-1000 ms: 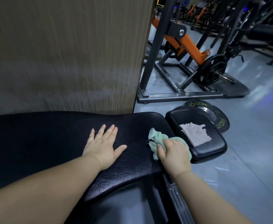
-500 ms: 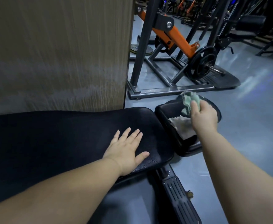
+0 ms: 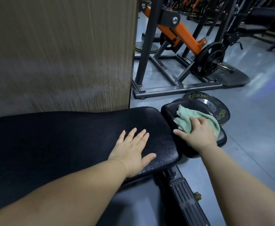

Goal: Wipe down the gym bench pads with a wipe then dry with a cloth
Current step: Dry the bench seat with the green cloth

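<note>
the left hand (image 3: 133, 152) lies flat, fingers spread, near the right end of the long black textured bench pad (image 3: 68, 136), while the right hand (image 3: 198, 136), thumb splayed wide, presses a crumpled pale green cloth (image 3: 184, 121) onto the smaller black seat pad (image 3: 169, 110) just right of it.

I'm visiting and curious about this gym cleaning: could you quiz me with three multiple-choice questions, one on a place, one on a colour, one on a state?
1. What is the cloth on? A) a chair B) the small pad C) the long pad
2. Cloth colour? A) green B) red C) yellow
3. The left hand is: A) a fist B) gripping a bottle C) flat
Answers: 1 B, the right hand presses it there; 2 A, pale green; 3 C, it lies spread on the long pad.
</note>
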Motion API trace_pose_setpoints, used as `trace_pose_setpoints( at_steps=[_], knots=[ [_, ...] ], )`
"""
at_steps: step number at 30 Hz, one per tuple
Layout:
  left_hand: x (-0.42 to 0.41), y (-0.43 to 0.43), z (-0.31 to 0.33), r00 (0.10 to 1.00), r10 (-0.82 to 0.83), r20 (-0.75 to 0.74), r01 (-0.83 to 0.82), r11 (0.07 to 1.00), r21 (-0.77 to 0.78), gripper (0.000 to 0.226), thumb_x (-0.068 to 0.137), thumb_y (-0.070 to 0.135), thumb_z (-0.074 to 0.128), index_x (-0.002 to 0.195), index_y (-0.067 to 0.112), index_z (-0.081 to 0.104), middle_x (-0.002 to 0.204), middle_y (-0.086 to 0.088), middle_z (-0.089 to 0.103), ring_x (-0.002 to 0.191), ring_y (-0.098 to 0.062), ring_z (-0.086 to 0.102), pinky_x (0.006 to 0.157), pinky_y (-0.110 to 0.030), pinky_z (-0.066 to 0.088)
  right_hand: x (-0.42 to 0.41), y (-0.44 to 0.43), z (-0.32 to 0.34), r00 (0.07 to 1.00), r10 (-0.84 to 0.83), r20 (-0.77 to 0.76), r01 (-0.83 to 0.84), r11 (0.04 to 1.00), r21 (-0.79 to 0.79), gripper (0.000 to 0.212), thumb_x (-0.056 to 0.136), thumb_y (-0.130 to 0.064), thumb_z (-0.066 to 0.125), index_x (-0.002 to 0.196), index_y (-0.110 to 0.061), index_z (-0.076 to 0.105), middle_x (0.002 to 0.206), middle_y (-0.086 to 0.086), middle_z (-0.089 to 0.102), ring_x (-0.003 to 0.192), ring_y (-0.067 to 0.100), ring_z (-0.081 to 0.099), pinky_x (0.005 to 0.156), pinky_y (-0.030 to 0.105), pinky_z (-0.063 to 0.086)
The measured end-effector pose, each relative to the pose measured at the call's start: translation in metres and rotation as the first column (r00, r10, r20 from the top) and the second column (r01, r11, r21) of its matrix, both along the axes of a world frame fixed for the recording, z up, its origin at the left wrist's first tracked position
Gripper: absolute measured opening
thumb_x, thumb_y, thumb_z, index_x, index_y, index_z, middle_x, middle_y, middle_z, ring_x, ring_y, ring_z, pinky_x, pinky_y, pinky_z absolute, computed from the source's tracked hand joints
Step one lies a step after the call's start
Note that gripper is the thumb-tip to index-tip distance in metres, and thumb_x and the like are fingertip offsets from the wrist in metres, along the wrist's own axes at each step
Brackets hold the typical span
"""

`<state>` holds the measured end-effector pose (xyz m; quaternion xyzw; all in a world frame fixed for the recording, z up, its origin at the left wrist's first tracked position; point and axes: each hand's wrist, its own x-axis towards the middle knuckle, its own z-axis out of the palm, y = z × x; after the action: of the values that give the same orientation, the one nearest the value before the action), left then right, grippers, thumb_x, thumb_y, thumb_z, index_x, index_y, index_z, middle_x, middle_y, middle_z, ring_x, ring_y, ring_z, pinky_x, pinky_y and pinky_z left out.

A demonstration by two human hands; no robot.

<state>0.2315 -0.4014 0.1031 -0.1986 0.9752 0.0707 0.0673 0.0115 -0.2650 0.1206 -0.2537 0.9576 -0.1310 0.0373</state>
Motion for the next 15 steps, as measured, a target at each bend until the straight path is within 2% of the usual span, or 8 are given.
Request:
trace_pose_setpoints(
  at_steps=[3,6,11,15],
  knots=[
    [-0.001,0.0,0.0,1.0,0.001,0.006,-0.001,1.0,-0.003,0.077,0.093,0.07,0.01,0.155,0.027,-0.007,0.162,0.012,-0.012,0.148,-0.017,-0.016,0.119,-0.046,-0.01,0.008,0.006,-0.004,0.997,0.016,-0.073,-0.016,1.0,0.003,0.089,0.066,-0.08,0.057,0.138,-0.032,0.041,0.142,-0.001,0.037,0.134,0.02,0.033,0.107,0.046,0.032],
    [-0.001,0.0,0.0,1.0,0.0,0.012,0.0,1.0,0.003,0.077,0.092,0.07,0.008,0.155,0.027,-0.006,0.162,0.012,-0.011,0.149,-0.017,-0.015,0.12,-0.047,-0.009,0.013,0.007,-0.002,0.998,0.005,-0.059,-0.003,1.0,0.026,0.078,0.071,-0.075,0.058,0.137,-0.036,0.043,0.14,-0.006,0.04,0.131,0.018,0.037,0.103,0.046,0.035],
    [0.0,-0.001,0.004,1.0,0.001,0.022,-0.002,0.998,0.063,0.075,0.094,0.068,0.009,0.155,0.027,-0.002,0.162,0.013,-0.01,0.148,-0.015,-0.016,0.12,-0.045,-0.009,0.027,0.002,0.005,0.995,0.042,-0.094,-0.032,0.994,0.1,0.054,0.084,-0.049,0.058,0.134,-0.033,0.046,0.131,0.001,0.048,0.122,0.026,0.046,0.097,0.041,0.041],
    [0.006,-0.003,0.012,0.999,0.029,-0.026,-0.021,0.967,0.253,0.066,0.098,0.062,0.017,0.155,0.031,0.01,0.162,0.015,-0.001,0.148,-0.008,-0.013,0.12,-0.038,-0.012,0.038,-0.001,0.008,0.987,0.094,-0.132,-0.074,0.986,0.147,0.042,0.083,-0.027,0.059,0.124,-0.024,0.052,0.118,0.006,0.052,0.108,0.029,0.053,0.085,0.035,0.043]
  ],
)
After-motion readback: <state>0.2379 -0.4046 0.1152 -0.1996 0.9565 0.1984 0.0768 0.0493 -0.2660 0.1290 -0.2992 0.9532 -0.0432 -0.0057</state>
